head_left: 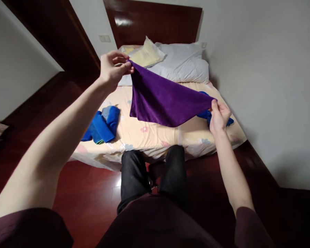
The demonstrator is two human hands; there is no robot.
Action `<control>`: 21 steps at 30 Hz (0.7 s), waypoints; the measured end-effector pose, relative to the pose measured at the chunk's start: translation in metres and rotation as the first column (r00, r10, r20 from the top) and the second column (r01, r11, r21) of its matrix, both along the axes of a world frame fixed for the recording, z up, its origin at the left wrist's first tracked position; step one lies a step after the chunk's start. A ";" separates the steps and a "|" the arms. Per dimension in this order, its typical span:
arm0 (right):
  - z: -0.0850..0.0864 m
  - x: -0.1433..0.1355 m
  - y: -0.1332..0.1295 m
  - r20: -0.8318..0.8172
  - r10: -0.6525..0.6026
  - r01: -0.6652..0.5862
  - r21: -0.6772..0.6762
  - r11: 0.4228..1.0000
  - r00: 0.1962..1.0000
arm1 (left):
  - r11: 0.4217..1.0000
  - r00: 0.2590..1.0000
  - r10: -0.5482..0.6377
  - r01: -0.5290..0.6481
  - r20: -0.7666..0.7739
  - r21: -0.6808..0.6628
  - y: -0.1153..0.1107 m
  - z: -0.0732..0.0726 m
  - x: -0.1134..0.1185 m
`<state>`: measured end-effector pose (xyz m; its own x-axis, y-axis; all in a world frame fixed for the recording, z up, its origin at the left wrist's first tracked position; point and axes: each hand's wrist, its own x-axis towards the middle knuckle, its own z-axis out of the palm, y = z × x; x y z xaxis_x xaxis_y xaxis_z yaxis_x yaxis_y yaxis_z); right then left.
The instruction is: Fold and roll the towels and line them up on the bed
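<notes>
Handling of a purple cloth point(162, 96) above a bed point(157, 139), as seen through my head camera. My left hand point(110, 70) is clamped on one upper corner, thumb against fingers; my right hand point(219, 116), nearer the bed's foot, pinches the opposite corner. The upper edge runs taut between them, sloping down to the right, while the lower part hangs loose in soft pleats. I judge the handling to be partway: the cloth is raised and stretched along one edge, but it is neither laid down nor flattened. I cannot tell whether it hangs in one layer or is doubled.

On the left of the bed, a blue bundle point(103, 125) with a grey patch and a green edge lies gathered in overlapping turns. On the right, blue fabric point(203, 114) lies partly hidden behind the purple cloth and my right hand; I cannot tell how neatly it is arranged.

Containers: a translucent packet point(147, 53) leans against a pale grey pillow point(182, 65), with something pale yellow and flat apparently inside. Its contents, and whether it is sealed, I cannot make out.
</notes>
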<state>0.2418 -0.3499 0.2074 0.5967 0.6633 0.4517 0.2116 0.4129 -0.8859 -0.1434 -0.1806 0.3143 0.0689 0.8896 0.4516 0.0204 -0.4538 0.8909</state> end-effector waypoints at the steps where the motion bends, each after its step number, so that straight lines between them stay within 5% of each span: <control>1: 0.010 0.001 0.005 0.012 0.006 -0.006 0.031 1.000 1.000 | 1.000 1.000 0.010 -0.009 -0.014 0.024 -0.009 0.006 -0.004; 10: 0.067 -0.001 -0.002 0.052 0.049 -0.055 0.120 0.991 0.997 | 0.969 0.963 0.239 -0.228 -0.125 0.099 -0.062 0.026 -0.025; 21: 0.093 -0.013 -0.017 -0.078 0.200 -0.193 0.087 0.977 0.977 | 0.995 0.995 0.100 -0.100 -0.013 0.003 -0.082 0.030 -0.046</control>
